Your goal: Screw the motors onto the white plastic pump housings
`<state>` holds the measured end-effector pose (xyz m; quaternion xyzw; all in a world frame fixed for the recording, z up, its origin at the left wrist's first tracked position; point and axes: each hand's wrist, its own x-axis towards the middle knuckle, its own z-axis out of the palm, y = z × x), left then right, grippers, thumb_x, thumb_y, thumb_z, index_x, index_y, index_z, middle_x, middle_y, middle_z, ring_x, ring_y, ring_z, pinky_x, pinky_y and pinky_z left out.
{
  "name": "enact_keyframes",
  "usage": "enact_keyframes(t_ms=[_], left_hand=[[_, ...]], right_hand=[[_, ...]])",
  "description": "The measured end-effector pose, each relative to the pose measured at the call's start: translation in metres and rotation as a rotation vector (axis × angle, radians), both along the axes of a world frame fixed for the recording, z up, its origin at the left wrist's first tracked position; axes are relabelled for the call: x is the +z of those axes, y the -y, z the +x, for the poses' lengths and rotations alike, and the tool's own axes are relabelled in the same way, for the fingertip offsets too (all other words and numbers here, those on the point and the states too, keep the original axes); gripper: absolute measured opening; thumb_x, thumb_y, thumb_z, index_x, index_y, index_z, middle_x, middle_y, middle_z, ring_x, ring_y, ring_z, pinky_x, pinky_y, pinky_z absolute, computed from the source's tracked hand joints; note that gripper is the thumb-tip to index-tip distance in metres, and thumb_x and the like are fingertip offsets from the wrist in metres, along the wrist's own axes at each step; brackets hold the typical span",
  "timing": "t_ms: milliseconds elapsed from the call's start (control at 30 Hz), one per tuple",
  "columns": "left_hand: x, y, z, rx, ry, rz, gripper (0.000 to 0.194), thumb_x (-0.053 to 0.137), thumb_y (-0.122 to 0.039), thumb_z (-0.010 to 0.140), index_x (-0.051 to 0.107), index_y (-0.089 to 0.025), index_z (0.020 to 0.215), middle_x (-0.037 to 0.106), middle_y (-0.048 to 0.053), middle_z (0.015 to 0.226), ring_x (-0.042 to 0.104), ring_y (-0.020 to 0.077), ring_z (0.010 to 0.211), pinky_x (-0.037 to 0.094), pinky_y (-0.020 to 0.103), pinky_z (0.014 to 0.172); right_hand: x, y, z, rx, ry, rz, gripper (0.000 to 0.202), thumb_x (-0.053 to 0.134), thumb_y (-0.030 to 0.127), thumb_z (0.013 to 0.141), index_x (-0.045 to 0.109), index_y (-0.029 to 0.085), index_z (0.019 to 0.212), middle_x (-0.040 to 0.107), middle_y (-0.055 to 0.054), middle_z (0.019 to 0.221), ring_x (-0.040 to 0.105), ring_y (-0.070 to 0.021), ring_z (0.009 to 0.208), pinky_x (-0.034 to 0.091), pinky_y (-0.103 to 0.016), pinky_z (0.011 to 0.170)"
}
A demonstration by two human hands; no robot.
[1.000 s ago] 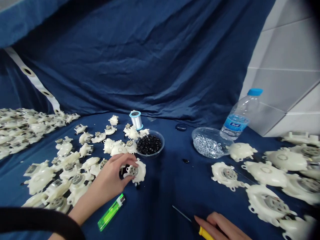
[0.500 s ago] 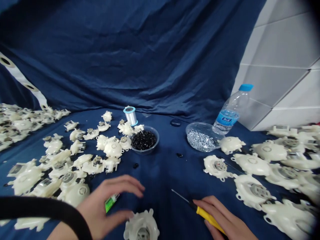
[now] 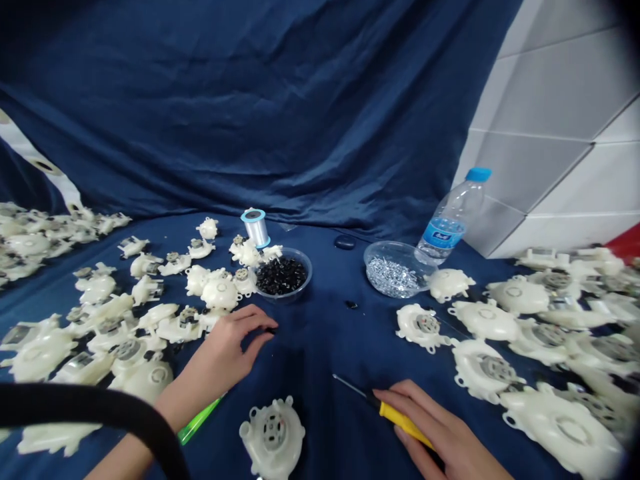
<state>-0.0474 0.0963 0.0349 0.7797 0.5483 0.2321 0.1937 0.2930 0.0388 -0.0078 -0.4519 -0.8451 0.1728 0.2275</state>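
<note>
My left hand (image 3: 235,343) is closed in a pinch, thumb and forefinger around a small black part (image 3: 273,330) at cloth level, in front of the bowl of black parts. My right hand (image 3: 435,427) grips a screwdriver (image 3: 400,417) with a yellow and black handle; its thin shaft points left and away from me. Between my hands, nearest to me, a whitish plastic housing (image 3: 275,437) with a grey slotted disc lies on the cloth. A bright green tool or pen (image 3: 200,420) lies partly hidden under my left forearm.
Whitish housings crowd the left (image 3: 105,290) and right (image 3: 500,367). Farther back stand a bowl of black parts (image 3: 303,288), a bowl of silver screws (image 3: 425,263), a wire spool (image 3: 257,230) and a water bottle (image 3: 443,237). A dark strap (image 3: 100,403) crosses lower left.
My left hand has moved forward from beside the near housing and closed on the small black part lying on the cloth. The right hand still holds the screwdriver. The view has shifted slightly.
</note>
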Motion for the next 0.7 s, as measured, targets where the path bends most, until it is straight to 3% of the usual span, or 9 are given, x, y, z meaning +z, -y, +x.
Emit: enact_keyframes(t_ms=[100,167,267,467,533,600,700], left_hand=[[0.016,0.021,0.01,-0.074,0.083,-0.083,0.025,0.05,-0.029,0.097,0.071,-0.028,0.109,0.066,0.005,0.108,0.066,0.0207,0.095,0.051,0.033,0.085],[0.02,0.031,0.017,-0.096,0.145,-0.241,0.023,0.052,-0.029,0.097,0.072,-0.03,0.106,0.065,0.003,0.107,0.065,0.0199,0.092,0.05,0.032,0.08],[0.018,0.042,0.024,-0.08,0.212,-0.451,0.012,0.062,-0.029,0.091,0.073,-0.028,0.096,0.068,0.002,0.105,0.066,0.0204,0.089,0.049,0.032,0.076],[0.013,0.048,0.02,-0.051,0.266,-0.599,0.016,0.067,-0.033,0.086,0.075,-0.024,0.097,0.075,0.004,0.093,0.068,0.0245,0.089,0.049,0.035,0.078],[0.011,0.048,0.018,-0.045,0.314,-0.643,0.019,0.071,-0.036,0.083,0.076,-0.021,0.093,0.076,0.005,0.089,0.068,0.0243,0.084,0.05,0.036,0.076],[0.006,0.049,0.016,-0.021,0.387,-0.691,0.025,0.075,-0.04,0.078,0.076,-0.018,0.09,0.076,0.007,0.088,0.067,0.0236,0.08,0.051,0.034,0.073],[-0.002,0.051,0.015,0.043,0.517,-0.756,0.031,0.077,-0.043,0.075,0.076,-0.014,0.087,0.077,0.009,0.086,0.068,0.0211,0.077,0.051,0.03,0.07]], right_hand=[[-0.005,0.002,0.002,-0.067,-0.005,-0.046,0.036,0.05,0.034,0.099,0.066,0.024,0.129,0.071,-0.01,0.127,0.068,-0.0258,0.118,0.059,-0.033,0.093],[-0.006,0.003,0.001,-0.119,-0.041,-0.128,0.037,0.049,0.038,0.099,0.064,0.024,0.131,0.071,-0.011,0.127,0.069,-0.0258,0.116,0.059,-0.036,0.095],[-0.003,-0.001,0.0,-0.182,-0.117,-0.299,0.04,0.047,0.044,0.1,0.061,0.025,0.132,0.069,-0.011,0.129,0.069,-0.0257,0.114,0.056,-0.04,0.098],[0.022,0.0,-0.004,-0.248,-0.387,-0.648,0.053,0.055,0.055,0.094,0.055,0.027,0.139,0.065,-0.01,0.133,0.062,-0.0274,0.122,0.053,-0.039,0.1],[0.034,0.006,-0.015,-0.256,-0.485,-0.731,0.054,0.057,0.058,0.092,0.055,0.026,0.136,0.067,-0.01,0.125,0.065,-0.0264,0.113,0.056,-0.036,0.093],[0.044,0.013,-0.035,-0.204,-0.546,-0.801,0.045,0.057,0.056,0.094,0.056,0.027,0.127,0.066,-0.005,0.107,0.064,-0.0196,0.094,0.056,-0.03,0.083],[0.05,0.017,-0.072,-0.061,-0.63,-0.93,0.025,0.062,0.045,0.094,0.05,0.025,0.102,0.047,0.005,0.082,0.045,-0.0099,0.069,0.046,-0.021,0.066]])
